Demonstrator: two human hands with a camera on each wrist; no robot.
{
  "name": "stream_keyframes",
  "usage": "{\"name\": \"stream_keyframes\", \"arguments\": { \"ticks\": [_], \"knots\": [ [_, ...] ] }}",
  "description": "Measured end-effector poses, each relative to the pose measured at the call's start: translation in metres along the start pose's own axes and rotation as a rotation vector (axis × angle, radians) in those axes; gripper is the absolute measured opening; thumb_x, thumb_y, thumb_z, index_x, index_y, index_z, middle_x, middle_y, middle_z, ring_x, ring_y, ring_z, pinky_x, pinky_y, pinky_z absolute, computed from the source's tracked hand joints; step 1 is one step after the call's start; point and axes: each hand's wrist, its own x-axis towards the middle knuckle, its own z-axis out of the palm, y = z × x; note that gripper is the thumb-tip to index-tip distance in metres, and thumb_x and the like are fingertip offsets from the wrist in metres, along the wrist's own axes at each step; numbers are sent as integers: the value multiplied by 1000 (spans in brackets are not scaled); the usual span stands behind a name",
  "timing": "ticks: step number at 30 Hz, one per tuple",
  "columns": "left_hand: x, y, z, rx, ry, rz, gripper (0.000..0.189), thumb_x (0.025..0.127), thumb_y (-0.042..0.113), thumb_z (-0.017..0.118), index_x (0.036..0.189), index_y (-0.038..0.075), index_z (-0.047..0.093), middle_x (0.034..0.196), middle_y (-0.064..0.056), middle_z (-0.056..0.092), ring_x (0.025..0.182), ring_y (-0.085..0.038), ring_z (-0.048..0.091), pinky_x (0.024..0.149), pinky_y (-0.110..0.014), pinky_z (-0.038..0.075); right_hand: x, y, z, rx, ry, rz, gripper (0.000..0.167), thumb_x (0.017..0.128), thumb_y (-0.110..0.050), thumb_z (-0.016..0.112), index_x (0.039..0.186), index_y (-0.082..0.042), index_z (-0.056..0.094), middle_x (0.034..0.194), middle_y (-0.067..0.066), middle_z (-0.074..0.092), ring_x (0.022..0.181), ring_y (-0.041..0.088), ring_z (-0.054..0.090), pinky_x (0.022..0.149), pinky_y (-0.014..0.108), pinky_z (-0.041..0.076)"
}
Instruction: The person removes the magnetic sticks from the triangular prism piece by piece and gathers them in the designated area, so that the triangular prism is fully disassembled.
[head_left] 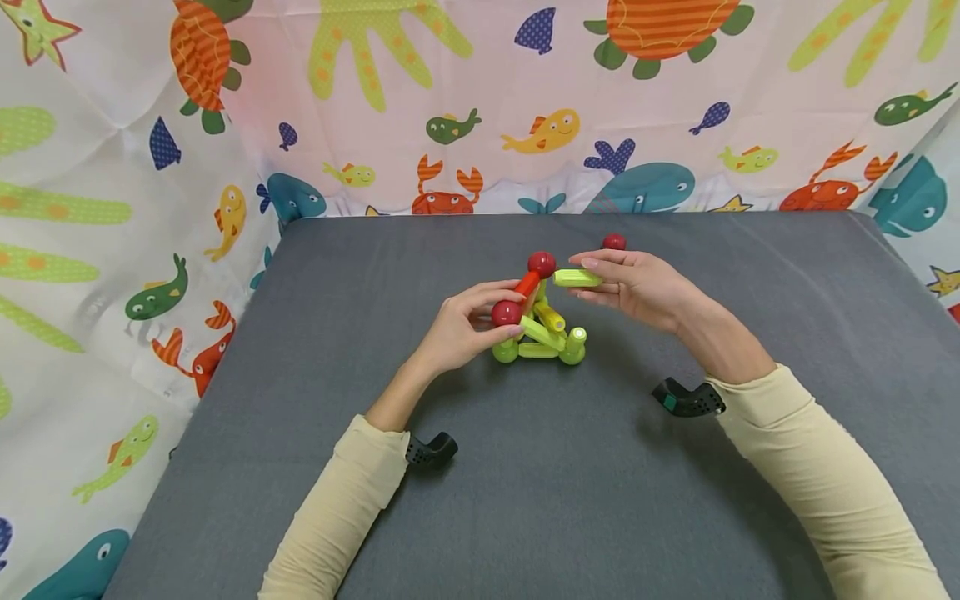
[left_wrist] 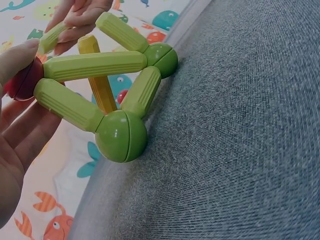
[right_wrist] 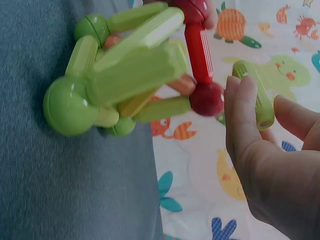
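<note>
Two cream sleeves (head_left: 337,512) reached in from the near side, a black wrist camera (head_left: 433,451) beside each cuff (head_left: 384,429). Beyond them, on the grey table (head_left: 555,500), stood a frame (head_left: 543,334) of light-green sticks (head_left: 538,351) joined by green balls (head_left: 572,353), with a yellow stick (head_left: 551,317) inside. The left hand (head_left: 465,327) had its fingers curled round a red ball (head_left: 507,313) at the frame's top, from which a red stick (head_left: 528,285) ran to a second red ball (head_left: 542,264). Just beside that one, the right hand (head_left: 641,287) pinched a separate light-green stick (head_left: 576,278) in its fingers. Farther off, a third red ball (head_left: 614,242) lay on the table, before a curtain (head_left: 491,79) printed with sea animals.
</note>
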Motion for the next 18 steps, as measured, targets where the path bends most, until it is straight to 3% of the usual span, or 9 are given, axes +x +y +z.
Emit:
{"name": "stream_keyframes", "arguments": {
  "ticks": [7, 18],
  "knots": [
    [0, 0, -1, 4, 3, -3, 38, 81, 2, 75, 117, 3, 65, 132, -5, 55, 100, -18, 62, 80, -33, 54, 1, 2, -21, -3, 31, -6, 18, 93, -3, 60, 110, -7, 65, 115, 10, 60, 104, 22, 63, 92, 31, 47],
    [0, -1, 0, 0, 0, 5, 38, 81, 2, 75, 117, 3, 65, 132, -5, 55, 100, -18, 62, 80, -33, 54, -1, 12, -59, -20, 171, 11, 8, 91, -7, 63, 94, -7, 70, 97, 6, 67, 87, 15, 67, 79, 23, 52]
  ]
}}
